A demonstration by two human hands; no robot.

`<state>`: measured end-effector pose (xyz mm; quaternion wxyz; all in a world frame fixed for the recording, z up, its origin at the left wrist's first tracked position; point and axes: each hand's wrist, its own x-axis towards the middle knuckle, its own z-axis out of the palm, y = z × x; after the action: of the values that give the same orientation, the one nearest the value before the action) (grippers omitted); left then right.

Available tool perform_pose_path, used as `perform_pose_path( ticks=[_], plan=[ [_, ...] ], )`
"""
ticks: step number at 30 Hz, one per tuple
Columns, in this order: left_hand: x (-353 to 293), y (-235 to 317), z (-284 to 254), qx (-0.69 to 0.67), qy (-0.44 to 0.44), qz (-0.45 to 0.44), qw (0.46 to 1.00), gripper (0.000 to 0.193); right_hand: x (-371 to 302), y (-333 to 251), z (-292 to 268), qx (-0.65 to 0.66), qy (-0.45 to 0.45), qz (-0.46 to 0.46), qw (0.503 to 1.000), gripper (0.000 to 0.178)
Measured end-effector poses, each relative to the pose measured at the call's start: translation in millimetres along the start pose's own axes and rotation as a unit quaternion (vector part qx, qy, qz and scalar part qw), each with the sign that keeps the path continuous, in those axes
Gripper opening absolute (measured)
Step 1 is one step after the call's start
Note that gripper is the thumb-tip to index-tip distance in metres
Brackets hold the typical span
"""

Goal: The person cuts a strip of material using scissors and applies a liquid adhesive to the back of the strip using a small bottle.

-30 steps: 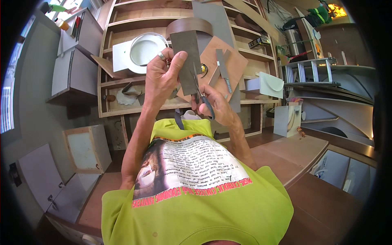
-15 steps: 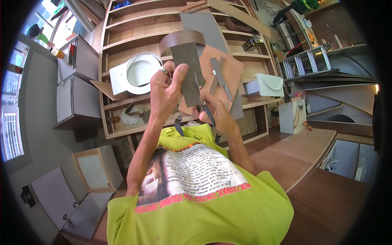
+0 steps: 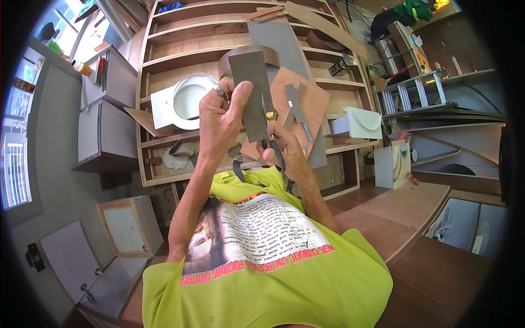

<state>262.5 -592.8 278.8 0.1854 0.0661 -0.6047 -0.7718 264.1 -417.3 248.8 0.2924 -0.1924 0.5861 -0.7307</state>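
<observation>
Hands point(image 3: 249, 131) raised strip point(image 3: 252, 93) nearer shelves point(image 3: 175, 49).

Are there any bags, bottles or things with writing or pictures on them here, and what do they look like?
Paper bag: on the floor by the shelves, right of the hands; upright, white, with a curved mark.
Bottle: on the grey cabinet, upper left; small, orange, pale cap.
Shirt print: on the yellow-green shirt; white panel with small writing, dark picture, pink lettering below.
No screens.
</observation>
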Motion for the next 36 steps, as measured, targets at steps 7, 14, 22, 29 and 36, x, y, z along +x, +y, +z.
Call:
perform_pose_path(
  ticks=[7, 14, 22, 29, 36],
  plan=[
    [6.9, 1.6, -2.4, 0.012, 0.011, 0.016, 1.0, 0.032, 8.8, 1.0, 0.6, -0.004, -0.004, -0.017, 1.0, 0.03],
    [12.7, -1.0, -2.5, 0.016, 0.006, 0.024, 1.0, 0.033, 13.3, 4.6, -1.9, -0.012, 0.007, -0.009, 1.0, 0.03],
    [18.3, 7.7, -11.9, 0.03, -0.003, -0.009, 1.0, 0.029, 13.3, 10.5, -12.6, -0.054, -0.017, -0.01, 0.998, 0.042],
    [26.2, 9.5, -31.6, 0.154, -0.164, -0.069, 0.972, 0.03, 29.4, -13.5, -32.6, 0.023, 0.072, -0.063, 0.995, 0.044],
    [19.8, 10.5, -29.8, 0.161, -0.187, -0.06, 0.967, 0.032, 43.5, -12.0, -2.6, 0.05, 0.152, -0.112, 0.981, 0.044]
  ],
)
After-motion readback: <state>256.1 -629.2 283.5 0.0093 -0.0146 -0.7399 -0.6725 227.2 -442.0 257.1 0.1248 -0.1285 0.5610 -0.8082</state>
